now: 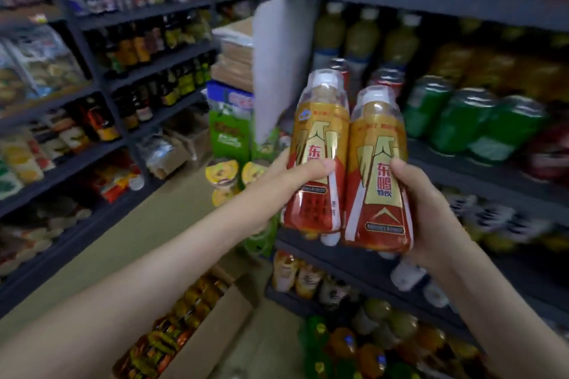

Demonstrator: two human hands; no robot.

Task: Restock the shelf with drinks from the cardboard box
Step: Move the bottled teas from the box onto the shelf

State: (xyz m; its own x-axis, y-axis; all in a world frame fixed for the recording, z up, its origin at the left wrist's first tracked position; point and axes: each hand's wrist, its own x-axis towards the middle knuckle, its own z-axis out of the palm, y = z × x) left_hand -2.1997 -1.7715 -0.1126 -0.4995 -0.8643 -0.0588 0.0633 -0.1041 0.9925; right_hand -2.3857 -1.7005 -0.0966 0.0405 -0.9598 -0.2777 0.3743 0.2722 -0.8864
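Note:
I hold two drink bottles upright, side by side, in front of the dark shelf (363, 268) on the right. My left hand (295, 181) grips the left bottle (317, 132), gold and red with a clear cap. My right hand (431, 212) grips the right bottle (378, 163) of the same kind. The bottles touch each other. Below my left forearm an open cardboard box (215, 332) sits on the floor with several packed drinks inside.
Green cans (480, 120) and tall yellow-green bottles (363, 37) fill the right shelf behind the held bottles. A white panel (277, 64) ends that shelf. Dark shelving (101, 144) with goods lines the left. Stacked boxes and cartons (231, 101) block the aisle's far end.

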